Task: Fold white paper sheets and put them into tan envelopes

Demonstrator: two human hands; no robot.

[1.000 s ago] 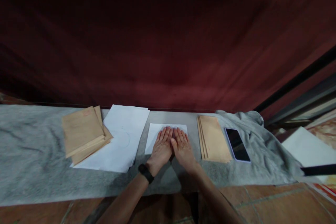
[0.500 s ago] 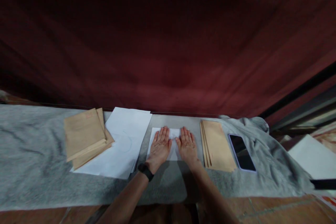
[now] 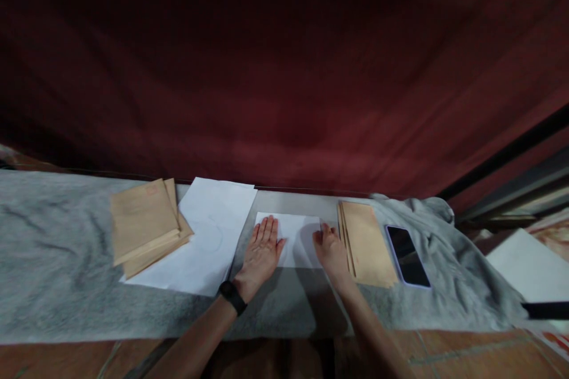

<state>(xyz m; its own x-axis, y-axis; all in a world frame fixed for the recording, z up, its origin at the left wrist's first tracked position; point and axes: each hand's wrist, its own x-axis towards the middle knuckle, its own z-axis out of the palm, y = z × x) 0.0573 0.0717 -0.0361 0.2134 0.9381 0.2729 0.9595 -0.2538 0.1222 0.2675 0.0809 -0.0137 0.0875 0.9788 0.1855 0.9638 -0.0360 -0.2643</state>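
A small white paper (image 3: 291, 243), which looks folded, lies flat in front of me. My left hand (image 3: 262, 249) rests palm down on its left end, fingers stretched out; a black watch band (image 3: 232, 297) circles that wrist. At the paper's right edge, my right hand (image 3: 331, 249) has its fingers curled in, thumb against the edge; the fingertips are partly hidden. Close beside this hand is a stack of brown envelopes (image 3: 368, 243). To the left of my left hand are larger white sheets (image 3: 208, 243), overlapped by a second pile of brown envelopes (image 3: 144, 219).
A phone with a pale purple case (image 3: 408, 256) lies right of the envelope stack. Grey cloth (image 3: 57, 254) covers the long narrow surface and bunches up at the right. Behind it hangs a dark red curtain (image 3: 284, 100). Tiled floor (image 3: 448, 349) shows along the front.
Both hands were together at the middle of the paper, then slid apart. My left hand is now at the left end; my right hand has gone to the right edge and curled its fingers.
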